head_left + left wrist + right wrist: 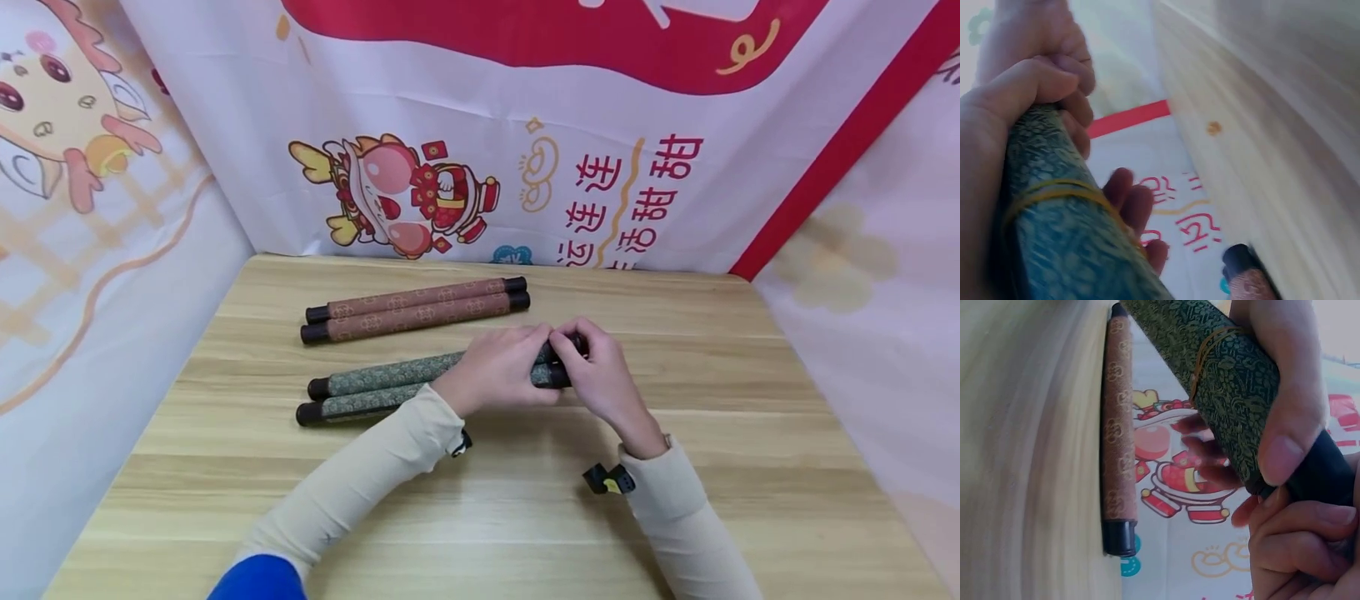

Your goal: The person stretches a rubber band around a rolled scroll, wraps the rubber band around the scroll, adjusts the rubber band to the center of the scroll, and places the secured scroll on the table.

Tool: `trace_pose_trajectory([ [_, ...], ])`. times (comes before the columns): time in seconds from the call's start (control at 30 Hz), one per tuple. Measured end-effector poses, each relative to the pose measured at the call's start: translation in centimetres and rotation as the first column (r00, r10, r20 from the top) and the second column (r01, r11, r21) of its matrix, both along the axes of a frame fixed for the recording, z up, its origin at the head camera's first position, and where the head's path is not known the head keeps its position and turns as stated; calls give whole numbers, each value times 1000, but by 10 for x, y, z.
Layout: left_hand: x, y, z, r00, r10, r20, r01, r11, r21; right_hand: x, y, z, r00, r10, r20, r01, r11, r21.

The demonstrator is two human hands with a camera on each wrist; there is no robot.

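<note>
A green patterned scroll [397, 375], its two rollers side by side with black end knobs, slants across the middle of the table. My left hand [498, 367] grips it near its right end, thumb on the near side and fingers behind. In the left wrist view a thin yellow-brown rubber band [1063, 189] circles the roll. At the far right end, the curled fingers of my right hand [603, 379] hold a black knob [1319, 469], partly covering it. Both hands meet there, the left thumb close by the right fingers.
Behind the green scroll lies a reddish-brown scroll [420, 310] with black knobs, rolled from both sides. The wooden table [487, 533] meets a printed cloth backdrop [262, 192] at its far edge. More printed cloth stands on the left and right.
</note>
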State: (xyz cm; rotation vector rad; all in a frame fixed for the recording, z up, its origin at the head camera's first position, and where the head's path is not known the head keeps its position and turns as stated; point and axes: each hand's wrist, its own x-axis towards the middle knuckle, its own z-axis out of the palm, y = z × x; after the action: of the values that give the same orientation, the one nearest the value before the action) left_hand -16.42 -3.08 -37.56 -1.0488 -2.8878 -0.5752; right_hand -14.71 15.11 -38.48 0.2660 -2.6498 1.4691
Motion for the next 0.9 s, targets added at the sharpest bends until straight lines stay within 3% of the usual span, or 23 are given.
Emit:
trace_pose_trajectory([
  [0.17,-1,-16,-10,998,53,20,-52,998,-26,-2,-2,2,1000,3,11,-3,1000,8],
  [0.37,2,-56,-22,995,62,84,-60,998,-26,-4,-1,5,1000,-3,4,3,1000,-4],
  [0.57,6,-88,-28,994,56,95,-52,998,-42,-4,1,6,1000,3,-2,-3,1000,3],
  [0.73,7,-84,-22,996,10,87,-7,999,-33,-2,2,4,1000,0,-11,0,1000,-2],
  [0.9,7,-57,-7,998,-55,33,55,998,-7,-1,0,0,1000,-16,-23,16,1000,-8],
])
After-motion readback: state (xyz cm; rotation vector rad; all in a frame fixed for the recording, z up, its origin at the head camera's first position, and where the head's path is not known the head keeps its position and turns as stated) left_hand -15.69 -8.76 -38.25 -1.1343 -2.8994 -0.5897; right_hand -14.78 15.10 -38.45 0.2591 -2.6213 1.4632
